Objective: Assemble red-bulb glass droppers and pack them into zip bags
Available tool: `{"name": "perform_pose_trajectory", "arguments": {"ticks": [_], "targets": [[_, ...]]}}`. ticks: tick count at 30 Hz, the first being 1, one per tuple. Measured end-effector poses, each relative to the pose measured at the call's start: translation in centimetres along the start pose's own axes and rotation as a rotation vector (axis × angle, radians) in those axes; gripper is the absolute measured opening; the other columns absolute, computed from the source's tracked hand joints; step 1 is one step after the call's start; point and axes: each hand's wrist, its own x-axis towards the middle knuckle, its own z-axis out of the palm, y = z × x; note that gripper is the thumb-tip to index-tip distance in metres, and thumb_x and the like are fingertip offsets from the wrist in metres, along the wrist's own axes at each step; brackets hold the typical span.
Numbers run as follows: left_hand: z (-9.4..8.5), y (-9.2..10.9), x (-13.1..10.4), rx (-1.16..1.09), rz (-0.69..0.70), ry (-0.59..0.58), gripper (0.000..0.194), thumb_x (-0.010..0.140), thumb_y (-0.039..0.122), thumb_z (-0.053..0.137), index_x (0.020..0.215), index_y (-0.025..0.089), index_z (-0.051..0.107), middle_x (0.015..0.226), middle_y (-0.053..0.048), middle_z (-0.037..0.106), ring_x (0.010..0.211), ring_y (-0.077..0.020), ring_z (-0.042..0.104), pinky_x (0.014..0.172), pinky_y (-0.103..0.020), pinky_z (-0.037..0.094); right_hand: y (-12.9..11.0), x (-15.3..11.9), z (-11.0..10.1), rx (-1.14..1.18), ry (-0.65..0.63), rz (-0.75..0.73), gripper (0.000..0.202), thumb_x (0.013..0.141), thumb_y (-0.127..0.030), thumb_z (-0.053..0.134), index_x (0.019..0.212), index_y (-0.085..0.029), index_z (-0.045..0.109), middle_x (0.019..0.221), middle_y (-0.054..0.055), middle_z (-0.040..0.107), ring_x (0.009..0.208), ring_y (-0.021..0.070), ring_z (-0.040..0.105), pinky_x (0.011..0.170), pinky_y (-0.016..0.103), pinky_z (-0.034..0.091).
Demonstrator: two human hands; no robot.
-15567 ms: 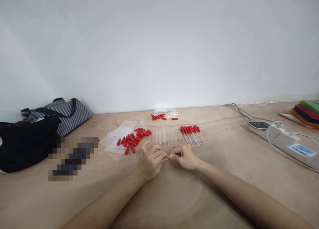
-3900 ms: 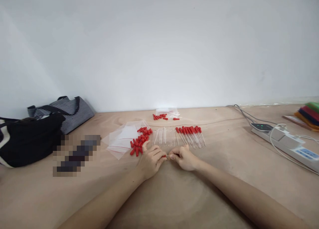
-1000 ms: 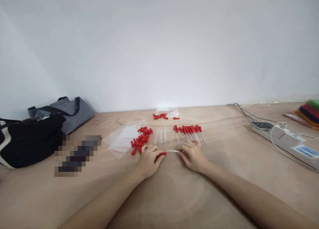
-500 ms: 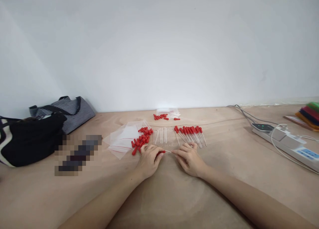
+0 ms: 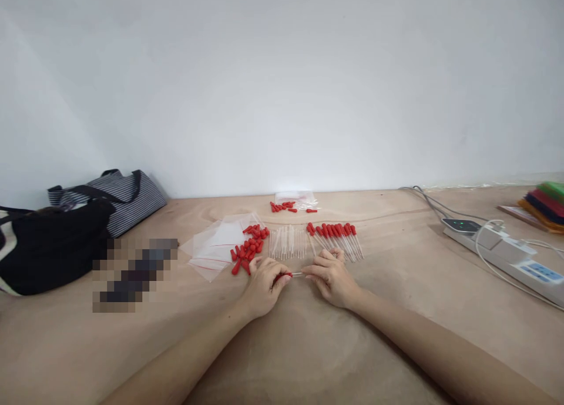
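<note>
One bulb, one tube, end to end

Our left hand pinches the bulb and our right hand grips the tube; both sit between our hands. From there, we see bare tubes in a row at twelve o'clock, capped tubes between one and two, and loose bulbs at ten, beside clear bags.
</note>
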Motion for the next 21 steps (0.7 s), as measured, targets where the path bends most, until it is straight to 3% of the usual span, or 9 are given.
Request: {"name": "perform_pose_trajectory", "arguments": {"ticks": [9,21], "targets": [[-0.2,0.7,-0.1,0.038,0.087,0.051,0.014,0.084,0.023,0.044,0.076,0.021,0.056,0.073,0.003,0.063,0.080,-0.0154,0.053,0.092,-0.045,0.015,-0.7,0.1,0.0,-0.064,0.017,-0.009,0.019,0.082,-0.021,0.043,0.077,-0.021,0.061,0.066,0.000,0.058,0.072,0.0140,0.040,0.077,0.036,0.016],[-0.2,0.9,-0.4,0.149,0.210,0.081,0.014,0.082,0.025,0.044,0.075,0.021,0.056,0.072,0.002,0.064,0.082,-0.0167,0.054,0.094,-0.046,0.013,-1.4,0.8,-0.3,0.018,-0.131,0.101,0.021,0.081,-0.019,0.045,0.064,-0.019,0.057,0.063,-0.002,0.062,0.072,0.0125,0.046,0.077,0.034,0.017]]}}
